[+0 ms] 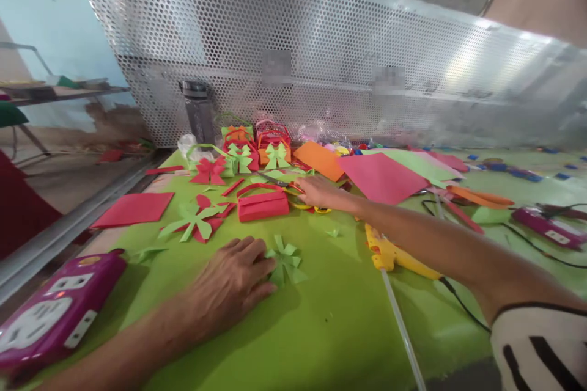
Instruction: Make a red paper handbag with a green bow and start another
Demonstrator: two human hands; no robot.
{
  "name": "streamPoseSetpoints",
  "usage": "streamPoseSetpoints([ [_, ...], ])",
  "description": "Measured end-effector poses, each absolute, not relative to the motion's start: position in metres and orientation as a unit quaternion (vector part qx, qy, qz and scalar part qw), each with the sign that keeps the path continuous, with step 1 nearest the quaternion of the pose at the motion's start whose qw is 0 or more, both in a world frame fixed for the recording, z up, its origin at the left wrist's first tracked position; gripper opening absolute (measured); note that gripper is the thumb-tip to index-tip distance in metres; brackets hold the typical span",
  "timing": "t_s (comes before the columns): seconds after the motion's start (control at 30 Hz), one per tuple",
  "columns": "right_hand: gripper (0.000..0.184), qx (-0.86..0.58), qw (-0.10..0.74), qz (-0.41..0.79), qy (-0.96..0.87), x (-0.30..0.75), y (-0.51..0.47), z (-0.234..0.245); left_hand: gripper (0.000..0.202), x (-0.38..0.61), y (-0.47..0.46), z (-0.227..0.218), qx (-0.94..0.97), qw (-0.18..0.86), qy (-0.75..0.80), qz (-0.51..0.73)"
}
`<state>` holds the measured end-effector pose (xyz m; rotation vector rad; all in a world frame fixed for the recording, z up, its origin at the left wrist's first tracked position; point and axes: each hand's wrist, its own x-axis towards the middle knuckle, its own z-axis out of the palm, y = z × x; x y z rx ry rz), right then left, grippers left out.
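My left hand [238,278] rests on the green tabletop with fingers bent and thumb apart. Its fingertips lie at the edge of a light green paper cutout [287,261] with several petals. Farther out, my right hand [318,191] is closed at the handles of scissors [293,186], whose dark blades point left; the fingers partly hide them. Just below the blades sits a small red paper handbag [263,203] with a strap. To its left, a green bow-shaped cutout [195,220] overlaps red paper pieces. Under my right forearm lies a yellow glue gun [389,253] with a clear stick.
A purple power strip [50,305] is at the near left, another [548,226] at right with cables. Finished paper bags [275,149] and a bottle [199,113] stand before a perforated metal panel [321,43]. Red sheets [383,177] and an orange sheet [318,159] lie behind my right arm.
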<state>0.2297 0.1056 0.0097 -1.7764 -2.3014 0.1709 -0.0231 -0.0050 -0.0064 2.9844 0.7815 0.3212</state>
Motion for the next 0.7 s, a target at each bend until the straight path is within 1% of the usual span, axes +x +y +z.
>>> streamPoseSetpoints([
  [0.1, 0.040, -0.619, 0.112, 0.074, -0.774, 0.218, 0.112, 0.005, 0.021, -0.023, -0.004, -0.008, 0.961, 0.016, 0.247, 0.119],
  [0.17, 0.046, -0.635, 0.114, 0.088, -0.759, 0.214, 0.115, 0.005, 0.022, -0.023, -0.004, -0.009, 0.960, 0.021, 0.249, 0.124],
  [0.27, 0.038, -0.660, 0.128, 0.116, -0.731, 0.216, 0.121, 0.006, 0.024, -0.023, -0.004, -0.008, 0.960, 0.029, 0.253, 0.119],
  [0.33, 0.036, -0.670, 0.161, 0.127, -0.714, 0.221, 0.124, 0.010, 0.023, -0.023, -0.004, -0.007, 0.961, 0.031, 0.254, 0.108],
  [0.47, 0.048, -0.644, 0.260, 0.144, -0.705, 0.241, 0.121, 0.027, 0.020, -0.022, -0.005, -0.005, 0.961, 0.031, 0.257, 0.092],
  [0.53, 0.050, -0.617, 0.290, 0.166, -0.713, 0.251, 0.110, 0.039, 0.020, -0.022, -0.005, -0.005, 0.961, 0.032, 0.259, 0.094],
  [0.6, 0.050, -0.590, 0.305, 0.186, -0.724, 0.261, 0.096, 0.049, 0.020, -0.022, -0.005, -0.005, 0.961, 0.036, 0.254, 0.102],
  [0.7, 0.049, -0.552, 0.283, 0.222, -0.752, 0.270, 0.073, 0.054, 0.019, -0.023, -0.004, -0.006, 0.962, 0.046, 0.246, 0.107],
])
